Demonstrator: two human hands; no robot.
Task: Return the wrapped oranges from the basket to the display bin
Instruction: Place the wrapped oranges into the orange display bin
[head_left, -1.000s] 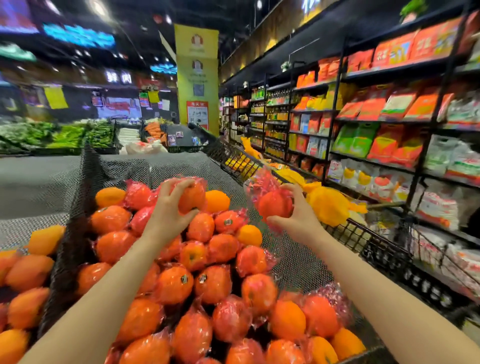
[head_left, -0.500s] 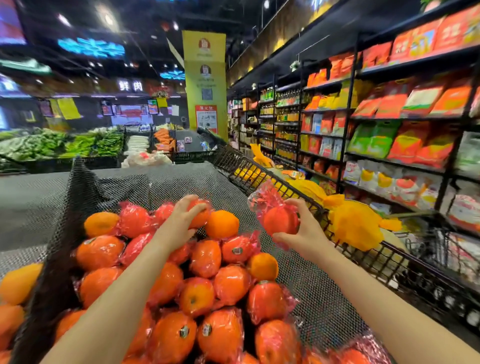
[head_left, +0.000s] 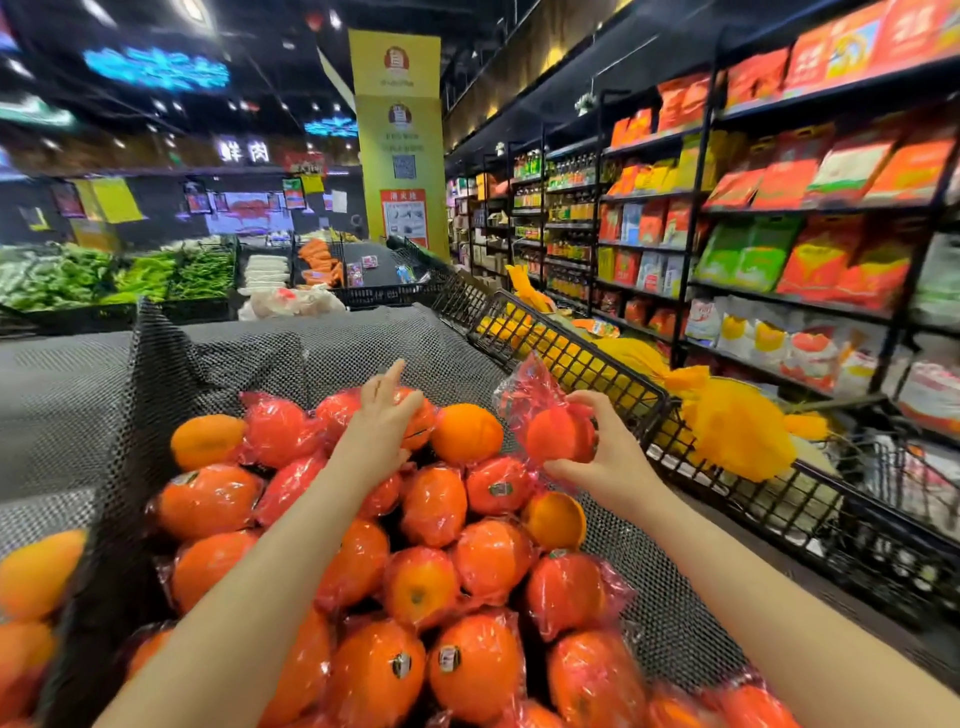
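A heap of oranges (head_left: 431, 582), most in red plastic wrap, fills the display bin lined with black mesh (head_left: 332, 353). My left hand (head_left: 382, 421) lies on a wrapped orange at the far end of the heap, fingers spread and loosening off it. My right hand (head_left: 605, 457) holds another wrapped orange (head_left: 558, 434) just above the heap's right side, the loose wrap sticking up to the left. The basket is out of view.
A black wire rail (head_left: 582, 364) edges the bin on the right, with yellow fruit nets (head_left: 737, 426) beyond it. Shelves of packaged goods (head_left: 779, 234) line the right aisle. Unwrapped oranges (head_left: 31, 577) sit in the left compartment. Greens (head_left: 130, 270) lie far back.
My left hand has eased its grip on the far orange, fingers lifting and spreading. My right hand has lowered its wrapped orange toward the heap. The view has tilted up slightly.
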